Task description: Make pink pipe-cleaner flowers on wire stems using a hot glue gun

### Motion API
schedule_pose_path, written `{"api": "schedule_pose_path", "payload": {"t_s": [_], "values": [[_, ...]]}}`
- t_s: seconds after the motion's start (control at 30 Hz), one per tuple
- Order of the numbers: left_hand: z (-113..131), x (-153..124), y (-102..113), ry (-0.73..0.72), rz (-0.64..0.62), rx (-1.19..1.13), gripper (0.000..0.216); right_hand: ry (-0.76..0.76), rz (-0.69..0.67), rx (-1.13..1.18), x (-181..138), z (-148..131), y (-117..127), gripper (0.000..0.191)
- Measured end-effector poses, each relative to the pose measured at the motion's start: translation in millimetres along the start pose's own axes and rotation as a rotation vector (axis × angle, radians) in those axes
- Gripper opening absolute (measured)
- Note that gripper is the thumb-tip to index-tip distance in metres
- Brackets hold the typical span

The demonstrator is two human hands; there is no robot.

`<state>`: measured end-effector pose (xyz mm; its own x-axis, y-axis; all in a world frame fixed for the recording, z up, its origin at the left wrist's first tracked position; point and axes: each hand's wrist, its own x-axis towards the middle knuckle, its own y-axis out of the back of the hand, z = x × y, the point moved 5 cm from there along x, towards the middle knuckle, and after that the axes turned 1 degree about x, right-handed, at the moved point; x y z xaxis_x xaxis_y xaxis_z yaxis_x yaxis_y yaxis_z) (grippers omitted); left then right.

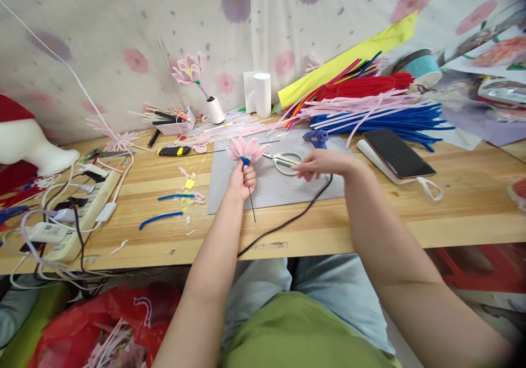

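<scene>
My left hand (242,180) is closed around the thin dark stem of a pink pipe-cleaner flower (247,150). A blue band (245,161) wraps the flower's base, and the stem's end sticks out below my fist. My right hand (316,165) hovers by the pale handles of the scissors (287,162), fingers partly stretched and apart; I cannot tell whether a fingertip touches the handle. The scissors lie on the grey cutting mat (230,193), their blades pointing toward the flower. Just behind my right hand is a blue glue gun (316,138), whose black cord runs toward the table's front edge.
Bundles of blue (378,120) and red pipe cleaners (365,87) lie at the back right, beside a phone (398,151). Behind the mat stands a finished pink flower (189,69). A utility knife (173,151), blue offcuts (161,220) and a power strip (88,209) lie leftward.
</scene>
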<state>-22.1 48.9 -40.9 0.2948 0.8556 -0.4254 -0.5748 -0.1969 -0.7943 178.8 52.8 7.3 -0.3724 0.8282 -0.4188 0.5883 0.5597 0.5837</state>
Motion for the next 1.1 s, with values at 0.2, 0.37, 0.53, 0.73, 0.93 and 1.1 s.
{"api": "schedule_pose_path", "payload": {"t_s": [0.2, 0.37, 0.53, 0.73, 0.93, 1.1], "values": [[1.2, 0.6, 0.2, 0.03, -0.065, -0.017, 0.038, -0.298, 0.565, -0.307, -18.8, 62.7, 63.3, 0.06], [0.6, -0.8, -0.1, 0.014, -0.02, -0.033, 0.038, -0.15, 0.74, -0.117, 23.4, 70.2, 46.8, 0.052], [0.4, -0.7, -0.3, -0.015, 0.019, -0.033, 0.036, -0.179, 0.887, 0.204, 35.8, 71.6, 35.9, 0.036], [-0.4, 3.5, 1.4, -0.024, 0.01, 0.003, 0.04, 0.372, 0.517, 0.586, 1.4, 34.6, 27.8, 0.039], [-1.2, 2.1, 0.1, -0.053, 0.047, 0.09, 0.04, 0.406, 0.377, 0.361, 5.3, -7.4, -7.9, 0.045], [-3.4, -2.1, -4.1, -0.187, 0.168, 0.268, 0.039, 0.449, 0.465, 0.268, 26.5, -15.5, -25.0, 0.044]]}}
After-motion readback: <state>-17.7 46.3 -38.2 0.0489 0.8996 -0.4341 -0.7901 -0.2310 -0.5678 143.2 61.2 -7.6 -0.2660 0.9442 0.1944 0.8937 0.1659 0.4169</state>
